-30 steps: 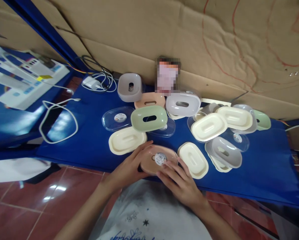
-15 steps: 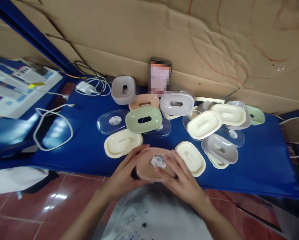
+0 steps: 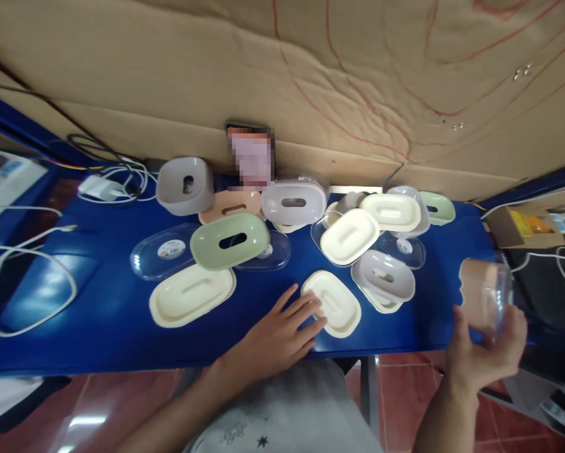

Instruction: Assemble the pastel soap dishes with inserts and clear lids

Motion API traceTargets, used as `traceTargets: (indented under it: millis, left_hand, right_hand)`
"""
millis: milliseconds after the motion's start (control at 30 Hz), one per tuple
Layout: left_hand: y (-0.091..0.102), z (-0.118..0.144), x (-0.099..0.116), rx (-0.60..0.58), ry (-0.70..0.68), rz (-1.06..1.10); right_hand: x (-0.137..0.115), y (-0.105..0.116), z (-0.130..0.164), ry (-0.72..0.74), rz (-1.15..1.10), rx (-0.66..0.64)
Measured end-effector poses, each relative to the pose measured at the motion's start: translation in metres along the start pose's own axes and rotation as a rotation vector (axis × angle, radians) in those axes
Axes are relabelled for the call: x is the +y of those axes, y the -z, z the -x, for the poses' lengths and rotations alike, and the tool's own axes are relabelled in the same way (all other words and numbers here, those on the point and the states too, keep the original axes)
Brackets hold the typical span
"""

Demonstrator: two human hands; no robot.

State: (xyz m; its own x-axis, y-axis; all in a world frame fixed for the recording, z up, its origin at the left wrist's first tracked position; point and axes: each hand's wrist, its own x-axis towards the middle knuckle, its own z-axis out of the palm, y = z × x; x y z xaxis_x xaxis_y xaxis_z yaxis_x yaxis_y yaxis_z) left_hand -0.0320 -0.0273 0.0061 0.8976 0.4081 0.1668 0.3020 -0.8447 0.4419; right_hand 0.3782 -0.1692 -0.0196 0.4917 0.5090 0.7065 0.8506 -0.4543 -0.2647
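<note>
Two-hand hold ended: right hand point(image 3: 487, 355) grips peach box point(image 3: 477, 294), four o'clock; left hand point(image 3: 282, 333) freed, spread wide at cream tray point(image 3: 340, 309).

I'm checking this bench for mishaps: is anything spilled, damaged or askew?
No spill or damage shows. The green tray overlaps two clear lids, jumbled rather than stacked. The right hand holds a peach box tipped sideways.

Near four o'clock, the peach container point(image 3: 475, 288) in my right grip point(image 3: 485, 349) is blurred, its lower end partly behind my fingers. Toward five, my left grip point(image 3: 282, 333) covers part of a cream lid point(image 3: 340, 309). At eleven, pixelation hides a device's screen point(image 3: 253, 156). At nine, the frame cuts a white block point(image 3: 13, 189); a label's print point(image 3: 171, 249) is illegibly small.
</note>
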Motion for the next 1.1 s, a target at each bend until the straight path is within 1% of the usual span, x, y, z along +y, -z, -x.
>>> traceTargets:
  millis: [67,100,133,200,267,333,400,433,467,533,567,600,667,733,767,833,900,1000,1100]
  left_hand:
    - [-0.001,0.003,-0.003,-0.019,0.03,-0.041]
    - [-0.001,0.006,-0.004,-0.019,0.042,-0.062]
    - [0.0,0.01,-0.005,-0.013,0.047,-0.08]
    - [0.001,0.017,-0.006,0.013,0.053,-0.105]
    - [-0.001,0.022,-0.006,0.056,0.069,-0.111]
    - [-0.004,0.024,-0.005,0.107,0.09,-0.103]
    - [-0.008,0.023,-0.002,0.161,0.097,-0.09]
    - [-0.01,0.021,-0.001,0.176,0.096,-0.085]
    - [-0.011,0.019,0.001,0.183,0.095,-0.082]
    - [-0.013,0.016,0.005,0.178,0.095,-0.085]
    - [-0.013,0.015,0.006,0.171,0.097,-0.088]
    - [-0.013,0.015,0.006,0.166,0.1,-0.092]
    - [-0.012,0.016,0.004,0.174,0.111,-0.099]
    - [-0.012,0.019,-0.001,0.201,0.127,-0.098]
    - [-0.012,0.021,-0.005,0.217,0.135,-0.09]
    - [-0.014,0.024,-0.011,0.242,0.156,-0.051]
    - [-0.016,0.026,-0.016,0.25,0.179,0.011]
    - [-0.018,0.027,-0.019,0.253,0.18,0.055]
    - [-0.016,0.028,-0.021,0.201,0.157,0.009]
  right_hand:
    - [0.017,-0.014,0.004,0.047,0.047,0.019]
    - [0.022,-0.019,0.006,0.074,0.046,-0.005]
    - [0.025,-0.024,0.008,0.097,0.045,-0.056]
    - [0.025,-0.029,0.008,0.118,0.057,-0.162]
    - [0.018,-0.029,0.007,0.119,0.089,-0.202]
    - [0.002,-0.024,0.005,0.166,0.061,-0.172]
    - [-0.023,-0.019,0.004,0.28,-0.06,-0.188]
    - [-0.037,-0.016,0.003,0.343,-0.128,-0.231]
    - [-0.051,-0.015,0.003,0.404,-0.178,-0.303]
    - [-0.077,-0.012,0.003,0.502,-0.236,-0.425]
    - [-0.087,-0.011,0.003,0.534,-0.257,-0.451]
    - [-0.096,-0.009,0.003,0.548,-0.278,-0.452]
    - [-0.11,-0.002,0.006,0.544,-0.31,-0.413]
    - [-0.124,0.009,0.011,0.532,-0.341,-0.376]
    - [-0.132,0.014,0.015,0.541,-0.373,-0.385]
    - [-0.149,0.023,0.024,0.566,-0.466,-0.444]
    - [-0.166,0.025,0.034,0.59,-0.558,-0.512]
    - [-0.184,0.02,0.05,0.655,-0.64,-0.601]
    - [-0.194,0.011,0.064,0.712,-0.673,-0.676]
